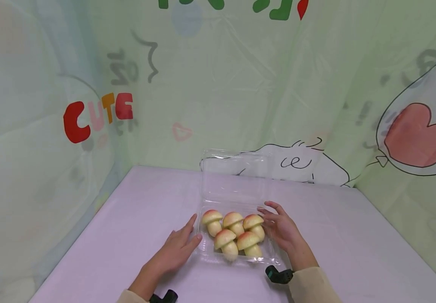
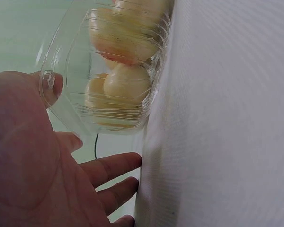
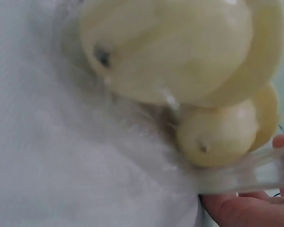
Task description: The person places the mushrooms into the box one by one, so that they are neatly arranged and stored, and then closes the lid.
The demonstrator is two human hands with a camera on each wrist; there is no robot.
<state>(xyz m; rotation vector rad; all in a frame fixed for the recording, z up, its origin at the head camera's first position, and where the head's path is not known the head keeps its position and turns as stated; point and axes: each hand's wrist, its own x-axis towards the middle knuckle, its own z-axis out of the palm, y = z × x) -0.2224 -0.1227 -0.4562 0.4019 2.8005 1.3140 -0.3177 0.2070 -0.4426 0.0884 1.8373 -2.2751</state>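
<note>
A clear plastic clamshell box [image 1: 207, 251] rests on the table with its lid [image 1: 236, 181] raised at the back. Inside lie several mushroom-shaped pieces [image 1: 248, 240], cream with reddish caps, in two rows. Along the box's left side, my left hand [image 1: 175, 249] has its fingers extended; in the left wrist view its thumb overlaps the clear rim [image 2: 68, 90], and the other fingertips reach the tabletop. My right hand [image 1: 284, 231] is at the right side, fingers loosely bent by the rim. The right wrist view shows two mushroom stems [image 3: 215, 135] up close, with that hand's fingers [image 3: 241, 210] behind the box wall.
A pale lilac cloth covers the table [image 1: 149, 198]. Light green printed curtains [image 1: 218, 97] enclose it at the back and both sides. Black devices [image 1: 279, 275] are strapped to both wrists.
</note>
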